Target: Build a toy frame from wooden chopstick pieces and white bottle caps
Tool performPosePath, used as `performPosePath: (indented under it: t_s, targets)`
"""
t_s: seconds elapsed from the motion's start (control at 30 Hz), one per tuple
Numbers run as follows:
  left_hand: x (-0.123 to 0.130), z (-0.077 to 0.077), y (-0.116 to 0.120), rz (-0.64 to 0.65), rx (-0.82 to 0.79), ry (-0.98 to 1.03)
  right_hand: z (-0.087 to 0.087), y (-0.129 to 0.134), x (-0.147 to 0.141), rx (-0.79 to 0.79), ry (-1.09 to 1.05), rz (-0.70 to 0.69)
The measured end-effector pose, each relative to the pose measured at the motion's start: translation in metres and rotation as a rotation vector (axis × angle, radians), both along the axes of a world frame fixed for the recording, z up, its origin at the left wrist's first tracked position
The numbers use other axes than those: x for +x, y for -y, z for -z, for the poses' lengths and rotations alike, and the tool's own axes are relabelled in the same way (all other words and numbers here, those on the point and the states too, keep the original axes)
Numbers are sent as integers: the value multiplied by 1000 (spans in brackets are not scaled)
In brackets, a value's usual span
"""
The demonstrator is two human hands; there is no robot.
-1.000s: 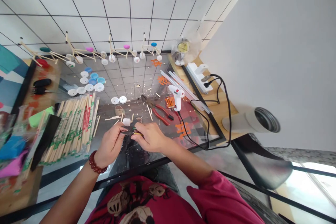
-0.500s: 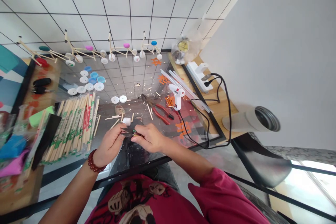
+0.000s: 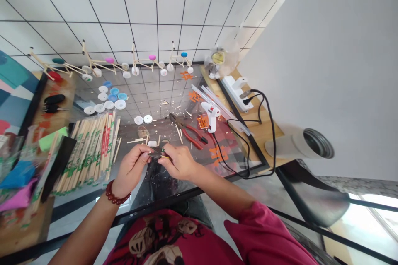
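Note:
My right hand (image 3: 178,161) is closed around a small dark-bladed tool (image 3: 155,154) that looks like scissors, with bits of green and yellow at its handle. The fingers of my left hand (image 3: 134,165) pinch a tiny pale piece (image 3: 150,152), perhaps a bit of wooden stick, at the blade tips. My fingers hide part of both. Just beyond the blades lie a white cylinder (image 3: 152,143) and short cut sticks (image 3: 141,139). Red-handled pliers (image 3: 194,134) rest on the glass table beyond my right hand.
Bundled wrapped chopsticks (image 3: 88,149) lie at left, below white and blue caps (image 3: 105,101). Stick-and-cap models (image 3: 137,60) line the back edge. A white glue gun (image 3: 211,116), clear glue sticks (image 3: 224,105), a power strip (image 3: 238,93) with black cables and a bottle (image 3: 298,145) occupy the right.
The dark blades, spread apart before, now look closer together at my left fingertips. The white cylinder shows lower and partly behind the tool. The whole view has shifted slightly.

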State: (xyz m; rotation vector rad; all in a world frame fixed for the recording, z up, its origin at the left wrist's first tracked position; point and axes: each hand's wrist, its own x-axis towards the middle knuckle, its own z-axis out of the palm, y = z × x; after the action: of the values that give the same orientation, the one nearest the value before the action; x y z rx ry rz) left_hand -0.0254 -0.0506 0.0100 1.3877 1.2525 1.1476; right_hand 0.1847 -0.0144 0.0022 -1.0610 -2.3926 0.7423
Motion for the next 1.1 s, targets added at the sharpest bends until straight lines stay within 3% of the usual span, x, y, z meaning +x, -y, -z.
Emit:
performPosePath:
  t_s: [0.23, 0.47, 0.67, 0.77, 0.93, 1.1]
  targets:
    - [0, -9, -3, 25, 194, -274, 1, -1, -2, -34, 14, -69]
    - [-2, -14, -6, 27, 335, -337, -6, -3, 2, -99, -36, -114]
    - [-3, -13, -3, 55, 244, -311, -8, -4, 3, -102, -21, -108]
    - [1, -9, -4, -26, 92, -117, -11, -8, 6, -68, 16, -23]
    - [5, -11, -17, -166, -178, 541, -30, -10, 22, 84, 219, 135]
    - [2, -18, -23, -212, -246, 702, -34, 9, 37, 156, 489, 140]
